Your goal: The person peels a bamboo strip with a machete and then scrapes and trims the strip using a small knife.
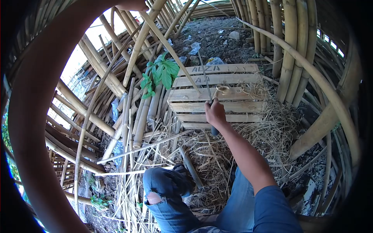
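My right hand (216,113) is wrapped round the dark handle of a long, thin-bladed knife (204,73). Its blade points up and away over a slatted wooden crate (233,106) with dark lettering. At the top edge of the view, my left hand (132,4) is partly cut off; its fingers close on the upper end of a bamboo strip (171,49). The strip slants down to the right, and its lower end meets the crate slats just left of the blade. A curled bamboo shaving (222,89) lies on the crate beside the knife.
Bamboo shavings (221,163) cover the ground before my knees. Bamboo poles (297,46) stand at the right, and a long bent pole (307,64) arches across. Leafy green plant (165,72) grows left of the crate. Stacked bamboo (93,116) lies farther left.
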`<state>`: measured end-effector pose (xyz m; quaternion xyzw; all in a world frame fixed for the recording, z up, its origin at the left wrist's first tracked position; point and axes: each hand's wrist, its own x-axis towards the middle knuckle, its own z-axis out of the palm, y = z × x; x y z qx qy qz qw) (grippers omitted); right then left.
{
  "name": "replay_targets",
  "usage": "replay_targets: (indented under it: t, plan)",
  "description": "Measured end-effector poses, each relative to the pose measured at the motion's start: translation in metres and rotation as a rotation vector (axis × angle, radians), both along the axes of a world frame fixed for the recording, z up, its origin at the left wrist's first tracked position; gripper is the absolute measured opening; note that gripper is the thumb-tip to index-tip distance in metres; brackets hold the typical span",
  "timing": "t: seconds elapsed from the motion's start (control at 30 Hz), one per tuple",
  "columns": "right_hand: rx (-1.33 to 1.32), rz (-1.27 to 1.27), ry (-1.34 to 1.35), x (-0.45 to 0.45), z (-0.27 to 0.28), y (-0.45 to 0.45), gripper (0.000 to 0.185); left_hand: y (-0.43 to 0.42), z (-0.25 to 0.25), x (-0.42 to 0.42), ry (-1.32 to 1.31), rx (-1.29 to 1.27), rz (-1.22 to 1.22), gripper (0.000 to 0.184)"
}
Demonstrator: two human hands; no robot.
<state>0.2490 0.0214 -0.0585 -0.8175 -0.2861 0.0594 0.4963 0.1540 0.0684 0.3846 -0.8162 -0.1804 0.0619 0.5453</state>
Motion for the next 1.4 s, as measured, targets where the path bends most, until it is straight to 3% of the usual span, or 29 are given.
replay_targets:
  t: [0.17, 0.27, 0.33, 0.37, 0.4, 0.5, 0.53, 0.6, 0.63, 0.73, 0.77, 0.87, 0.97, 1.03, 1.1, 1.13, 1.2, 1.3, 1.4]
  plan:
    - [-0.347, 0.107, -0.002, 0.005, -0.043, 0.004, 0.041, 0.010, 0.005, -0.003, -0.026, -0.030, -0.155, 0.039]
    - [-0.385, 0.134, -0.145, 0.011, -0.068, 0.012, 0.036, -0.007, 0.004, -0.005, -0.003, -0.101, 0.032, 0.038]
    - [0.031, 0.323, 0.714, 0.011, -0.040, 0.001, 0.032, 0.006, 0.003, 0.001, 0.035, 0.052, 0.010, 0.037]
    - [0.284, 0.322, 0.987, 0.012, -0.039, 0.004, 0.032, 0.005, 0.003, 0.001, 0.036, 0.055, 0.008, 0.037]
    - [0.286, 0.322, 0.988, 0.013, -0.038, 0.005, 0.032, 0.005, 0.003, 0.000, 0.038, 0.048, 0.018, 0.037]
    - [0.097, 0.174, 0.572, 0.006, -0.006, -0.003, 0.031, 0.010, 0.003, 0.000, 0.029, 0.053, -0.004, 0.037]
    - [0.094, 0.173, 0.573, 0.007, -0.013, 0.001, 0.031, 0.013, 0.002, 0.000, 0.023, 0.060, -0.034, 0.037]
    - [0.054, -0.011, -0.021, 0.008, -0.019, 0.008, 0.039, 0.008, 0.001, 0.000, 0.017, 0.048, -0.013, 0.036]
    - [0.061, -0.033, -0.061, 0.007, -0.024, 0.008, 0.041, 0.005, 0.001, 0.000, 0.015, 0.039, 0.007, 0.035]
    - [-0.069, 0.015, 0.001, -0.007, -0.025, 0.006, 0.040, 0.006, 0.004, -0.005, -0.026, -0.083, -0.066, 0.035]
    - [-0.132, 0.084, 0.154, -0.003, -0.046, 0.014, 0.040, 0.005, 0.004, -0.004, -0.027, -0.083, -0.067, 0.035]
    - [-0.368, 0.161, 0.045, -0.008, -0.056, 0.009, 0.042, 0.002, 0.005, -0.002, -0.031, -0.091, 0.048, 0.035]
    - [-0.289, 0.181, 0.070, -0.009, -0.046, 0.009, 0.037, -0.009, 0.003, 0.001, -0.112, -0.175, 0.284, 0.038]
    - [-0.226, 0.192, 0.121, -0.007, -0.033, 0.007, 0.035, -0.002, 0.002, 0.000, -0.141, -0.189, 0.241, 0.037]
    - [0.012, 0.186, 0.568, -0.008, -0.024, 0.007, 0.035, -0.010, 0.000, -0.002, -0.168, -0.201, 0.197, 0.037]
    - [0.013, 0.185, 0.567, -0.008, -0.023, 0.008, 0.035, -0.014, 0.001, -0.005, -0.162, -0.182, 0.199, 0.036]
    - [-0.005, 0.170, 0.284, -0.008, -0.022, 0.009, 0.037, -0.023, 0.003, -0.003, -0.157, -0.164, 0.201, 0.036]
    - [0.032, 0.027, 0.061, -0.004, -0.028, 0.022, 0.037, -0.019, 0.011, 0.008, -0.068, -0.179, 0.409, 0.037]
    - [-0.004, 0.067, 0.188, -0.005, -0.015, 0.010, 0.037, -0.002, 0.015, 0.014, -0.147, -0.274, 0.423, 0.035]
